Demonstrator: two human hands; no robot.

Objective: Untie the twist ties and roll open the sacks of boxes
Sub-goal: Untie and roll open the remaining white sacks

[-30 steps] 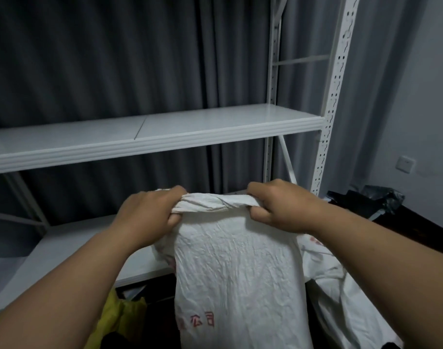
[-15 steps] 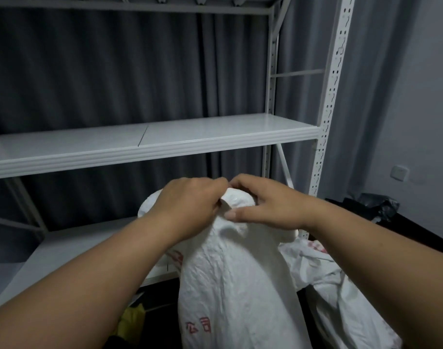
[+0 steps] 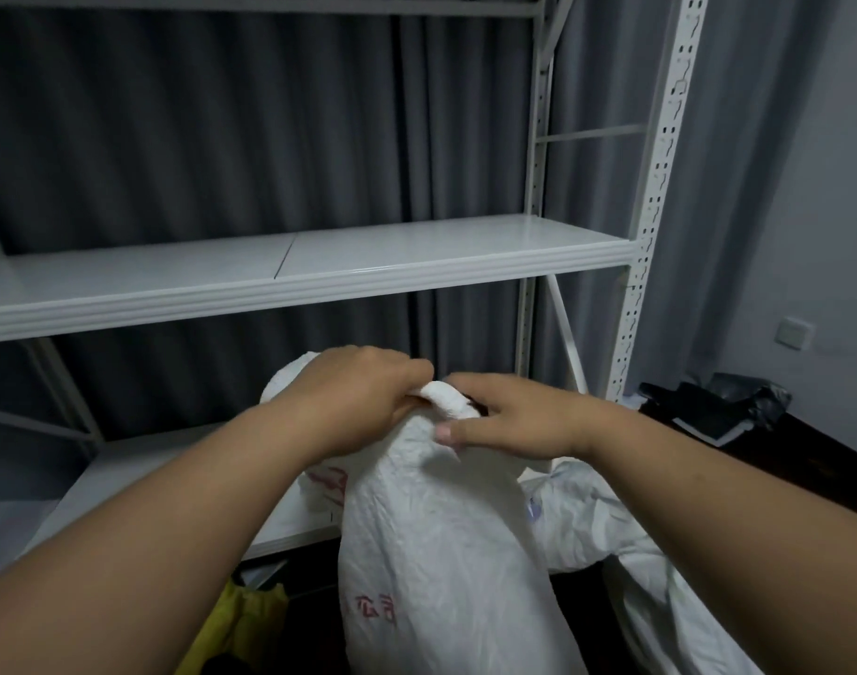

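Sack [image 3: 431,543] neck in both hands' grip

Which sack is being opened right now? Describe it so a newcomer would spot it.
Start at the white metal shelving. In front of its lower shelf stands the white sack, upright, with red print. Unlike the slumped white sack to its right, the left hand and right hand grip its bunched neck.

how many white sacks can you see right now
2. One white sack stands in the middle, both hands gripping its bunched top. A second white sack lies slumped to its right, partly behind it. Others may be hidden below the frame.
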